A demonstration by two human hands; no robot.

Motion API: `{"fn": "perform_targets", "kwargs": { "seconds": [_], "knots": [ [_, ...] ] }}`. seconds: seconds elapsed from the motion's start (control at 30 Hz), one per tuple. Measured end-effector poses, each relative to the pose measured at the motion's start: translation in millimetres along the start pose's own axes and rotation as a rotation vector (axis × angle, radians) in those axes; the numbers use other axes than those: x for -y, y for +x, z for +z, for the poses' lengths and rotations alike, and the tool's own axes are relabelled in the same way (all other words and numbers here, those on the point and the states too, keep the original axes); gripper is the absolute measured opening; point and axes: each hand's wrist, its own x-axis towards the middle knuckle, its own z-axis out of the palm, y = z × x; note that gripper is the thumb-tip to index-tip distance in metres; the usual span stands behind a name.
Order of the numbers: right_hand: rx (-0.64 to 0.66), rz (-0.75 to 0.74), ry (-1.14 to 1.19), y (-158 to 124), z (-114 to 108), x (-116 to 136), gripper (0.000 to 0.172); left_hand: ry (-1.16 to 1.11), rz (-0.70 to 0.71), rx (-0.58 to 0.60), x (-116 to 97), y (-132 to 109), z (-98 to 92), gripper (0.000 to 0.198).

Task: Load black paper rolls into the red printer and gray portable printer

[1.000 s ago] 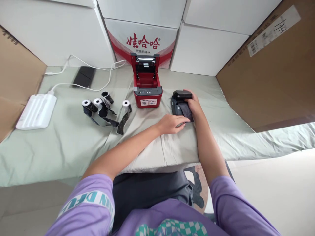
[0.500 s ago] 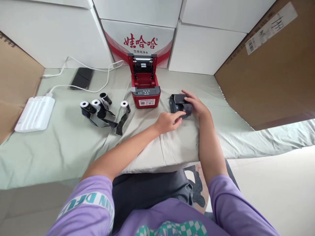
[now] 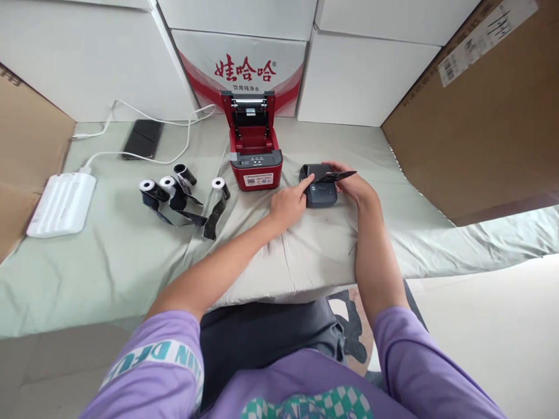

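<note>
A small dark grey portable printer (image 3: 322, 196) rests on the cloth, its lid tilted and a strip of black paper (image 3: 338, 176) sticking out to the right. My left hand (image 3: 288, 205) is against its left side, index finger stretched onto the lid's edge and the other fingers curled. Around the far right side curls my right hand (image 3: 356, 185), partly hidden behind the strip. To the left stands a red label printer (image 3: 257, 174) with its cover raised. Several black paper rolls (image 3: 152, 190) with loose tails lie farther left, one roll (image 3: 220, 186) apart from the others.
A white power strip (image 3: 63, 203), a white cable (image 3: 190, 137) and a dark phone (image 3: 142, 139) lie at left on the green cloth (image 3: 117, 256). White boxes (image 3: 349, 75) line the back. Cardboard boxes (image 3: 484, 128) stand at both sides.
My left index finger has moved from the printer's front up and left to its lid. The black strip now points out to the right. My right hand has shifted slightly right along the printer.
</note>
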Motion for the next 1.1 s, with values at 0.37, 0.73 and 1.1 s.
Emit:
{"fn": "perform_targets", "kwargs": {
  "seconds": [0.37,0.73,1.1],
  "knots": [
    [-0.275,-0.215,-0.039,3.9,17.5,-15.9,0.053,0.088,0.052,0.02,-0.5,0.9,-7.7,0.059],
    [-0.493,-0.227,0.115,18.3,18.6,-20.9,0.058,0.259,-0.22,-0.207,19.0,33.5,-171.5,0.027],
    [-0.506,-0.271,0.109,26.1,17.5,-28.7,0.052,0.312,-0.559,0.533,90.8,34.7,-223.8,0.059]
  ]
}}
